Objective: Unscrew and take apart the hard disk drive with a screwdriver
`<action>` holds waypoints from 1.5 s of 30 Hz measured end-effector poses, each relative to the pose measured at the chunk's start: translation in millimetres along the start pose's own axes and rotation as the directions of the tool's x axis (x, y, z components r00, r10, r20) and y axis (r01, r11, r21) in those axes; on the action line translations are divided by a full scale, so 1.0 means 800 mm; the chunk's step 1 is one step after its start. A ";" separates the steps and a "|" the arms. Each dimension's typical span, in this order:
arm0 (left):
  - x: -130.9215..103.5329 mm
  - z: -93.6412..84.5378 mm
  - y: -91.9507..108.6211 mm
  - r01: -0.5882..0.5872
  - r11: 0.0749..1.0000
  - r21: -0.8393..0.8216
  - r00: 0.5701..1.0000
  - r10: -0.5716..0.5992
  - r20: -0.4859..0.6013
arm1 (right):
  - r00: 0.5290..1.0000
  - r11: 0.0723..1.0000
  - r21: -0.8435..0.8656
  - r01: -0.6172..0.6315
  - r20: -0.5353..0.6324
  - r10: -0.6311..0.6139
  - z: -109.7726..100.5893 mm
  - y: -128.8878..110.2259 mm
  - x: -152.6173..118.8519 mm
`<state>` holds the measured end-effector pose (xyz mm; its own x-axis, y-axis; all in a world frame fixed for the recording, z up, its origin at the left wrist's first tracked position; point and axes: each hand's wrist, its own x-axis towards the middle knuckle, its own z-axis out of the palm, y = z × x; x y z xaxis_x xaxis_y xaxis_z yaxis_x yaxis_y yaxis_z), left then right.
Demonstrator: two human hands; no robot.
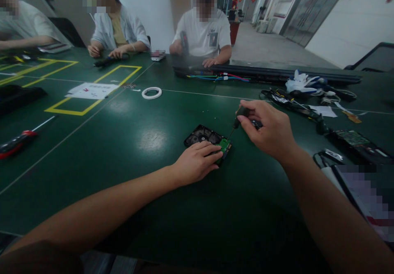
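Note:
A black hard drive lies on the green table in front of me, its green circuit board facing up at the right end. Flat across its near side rests my left hand, fingers stretched out and touching the board; the hand covers part of the drive. My right hand is closed around the dark handle of a small screwdriver. The thin shaft slants down to the left, and its tip is at the board's upper right edge. Whether the tip sits in a screw is too small to tell.
At left lies a red-and-black screwdriver. A white tape ring and a paper sheet are farther back. Cables, white gloves and a device with an exposed board lie at right. Several people sit across the table.

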<state>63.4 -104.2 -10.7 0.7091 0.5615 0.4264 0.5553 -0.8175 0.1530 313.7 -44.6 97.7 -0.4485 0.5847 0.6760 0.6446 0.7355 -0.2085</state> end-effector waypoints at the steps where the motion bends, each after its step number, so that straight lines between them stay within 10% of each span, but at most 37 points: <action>1: 0.000 0.001 -0.001 0.002 1.000 -0.005 1.000 -0.002 -0.007 | 1.000 1.000 0.000 -0.007 -0.006 0.007 0.000 0.001 0.000; 45: 0.003 0.001 0.006 0.004 0.998 0.059 1.000 -0.003 -0.015 | 0.995 0.998 -0.024 0.063 -0.081 -0.064 0.007 0.000 0.002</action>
<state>67.8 -106.4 -9.5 0.7008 0.5623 0.4390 0.5830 -0.8061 0.1017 309.7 -41.5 95.0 -0.4374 0.5064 0.7431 0.6299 0.7623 -0.1488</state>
